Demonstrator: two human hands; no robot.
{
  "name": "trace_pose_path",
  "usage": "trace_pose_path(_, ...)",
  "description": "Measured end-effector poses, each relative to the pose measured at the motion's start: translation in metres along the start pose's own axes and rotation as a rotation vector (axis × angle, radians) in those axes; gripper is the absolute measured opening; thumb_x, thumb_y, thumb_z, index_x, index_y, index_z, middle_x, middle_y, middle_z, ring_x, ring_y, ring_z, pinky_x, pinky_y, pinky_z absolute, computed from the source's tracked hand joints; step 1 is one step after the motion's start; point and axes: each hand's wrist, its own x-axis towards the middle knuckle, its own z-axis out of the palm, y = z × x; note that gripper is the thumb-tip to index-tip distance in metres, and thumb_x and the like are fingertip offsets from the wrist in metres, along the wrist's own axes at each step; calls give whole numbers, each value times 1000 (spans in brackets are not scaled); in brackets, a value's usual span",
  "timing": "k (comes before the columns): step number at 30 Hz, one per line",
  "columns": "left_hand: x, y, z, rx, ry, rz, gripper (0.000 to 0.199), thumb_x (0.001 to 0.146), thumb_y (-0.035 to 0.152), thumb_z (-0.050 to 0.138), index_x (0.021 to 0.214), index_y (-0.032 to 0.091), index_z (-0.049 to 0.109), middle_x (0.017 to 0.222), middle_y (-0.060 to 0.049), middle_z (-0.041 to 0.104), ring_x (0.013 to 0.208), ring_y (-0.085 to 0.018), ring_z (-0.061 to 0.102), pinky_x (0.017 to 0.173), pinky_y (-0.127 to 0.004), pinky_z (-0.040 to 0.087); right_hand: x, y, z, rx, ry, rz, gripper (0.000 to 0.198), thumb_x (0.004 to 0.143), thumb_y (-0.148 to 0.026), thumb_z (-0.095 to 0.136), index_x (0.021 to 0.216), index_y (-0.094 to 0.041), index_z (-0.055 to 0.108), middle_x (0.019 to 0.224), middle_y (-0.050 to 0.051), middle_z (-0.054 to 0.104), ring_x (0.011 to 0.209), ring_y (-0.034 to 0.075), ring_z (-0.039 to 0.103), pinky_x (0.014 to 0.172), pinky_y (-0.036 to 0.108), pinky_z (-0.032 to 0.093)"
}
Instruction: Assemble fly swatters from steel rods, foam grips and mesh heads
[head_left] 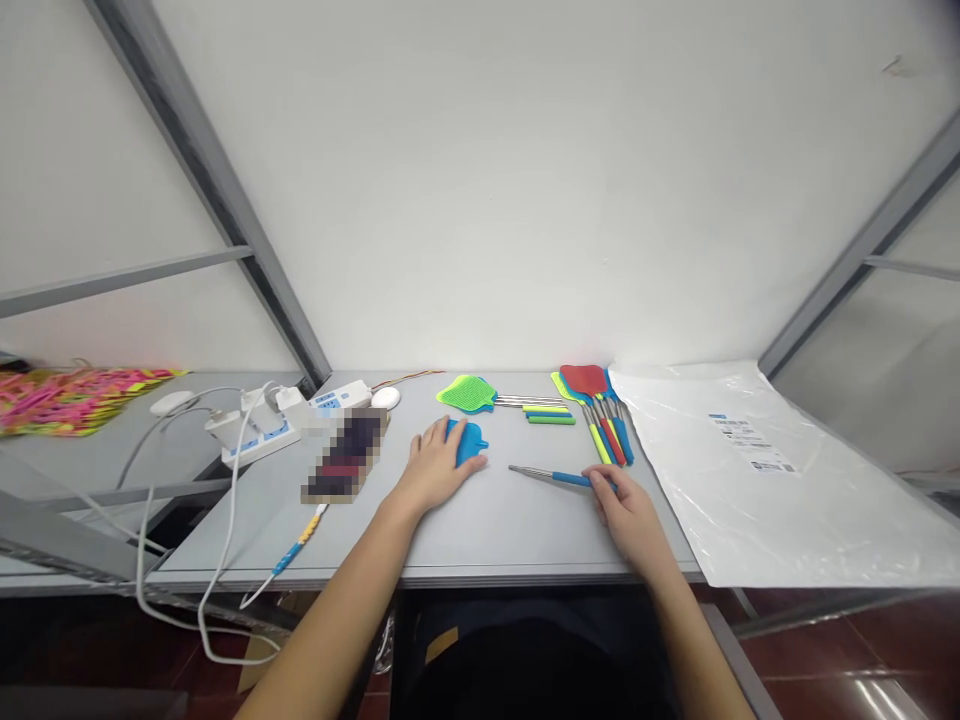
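Observation:
My left hand (437, 465) lies on the grey table with its fingers stretched out, covering the left part of a blue fly swatter head (471, 442). Its thumb reaches along the near edge of that head. In my right hand (622, 505) is a telescopic rod with a blue handle (571, 479), gripped near its right end. The rod's bare metal tip points left toward the blue head, with a gap between the two. Behind them lie green fly swatters (469, 393) with metal rods, beside several loose coloured handle sleeves (551, 419).
Swatters with red, blue and yellow heads (583, 380) are piled at the back right, next to a large white plastic bag (720, 470). At left are a power strip (266, 440) with chargers, white cables and a blurred phone-like object (346, 458). Pink-yellow items (82, 400) lie far left.

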Motion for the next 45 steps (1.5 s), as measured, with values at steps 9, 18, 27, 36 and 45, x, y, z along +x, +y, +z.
trace_pose_path(9, -7, 15, 1, 14, -122, 199, 45, 87, 51, 46, 128, 32, 48, 146, -9, 39, 135, -29, 32, 108, -55, 20, -2, -9, 0, -126, -150, -48, 30, 87, -50, 51, 98, -24, 64, 97, 4, 68, 87, 22, 61, 78, 33, 46)
trace_pose_path(18, -8, 15, 0, -7, -135, 190, 45, 85, 47, 50, 128, 31, 48, 145, -8, 39, 135, -29, 31, 109, -54, 18, -4, -6, 2, -168, -132, -64, 28, 88, -48, 49, 96, -24, 63, 95, 3, 68, 85, 21, 61, 78, 33, 46)
trace_pose_path(27, -8, 15, 0, -24, -113, 184, 44, 84, 43, 53, 126, 30, 51, 143, -9, 42, 134, -29, 33, 108, -55, 18, -1, 7, 8, -424, 0, -285, 19, 90, -33, 47, 99, -21, 61, 98, 8, 63, 95, 25, 54, 84, 39, 43)
trace_pose_path(36, -6, 12, 2, -15, -97, 192, 45, 84, 44, 52, 126, 28, 50, 143, -9, 42, 134, -29, 35, 108, -53, 21, -2, 6, 9, -508, 11, -299, 17, 92, -29, 47, 95, -22, 62, 95, 8, 61, 91, 25, 53, 80, 38, 42)
trace_pose_path(45, -5, 11, 4, -33, -34, 214, 48, 81, 38, 57, 126, 22, 52, 139, -12, 47, 131, -31, 40, 108, -47, 30, -2, 7, 9, -471, -12, -301, 17, 92, -30, 47, 95, -23, 62, 94, 7, 61, 91, 25, 53, 80, 38, 42)
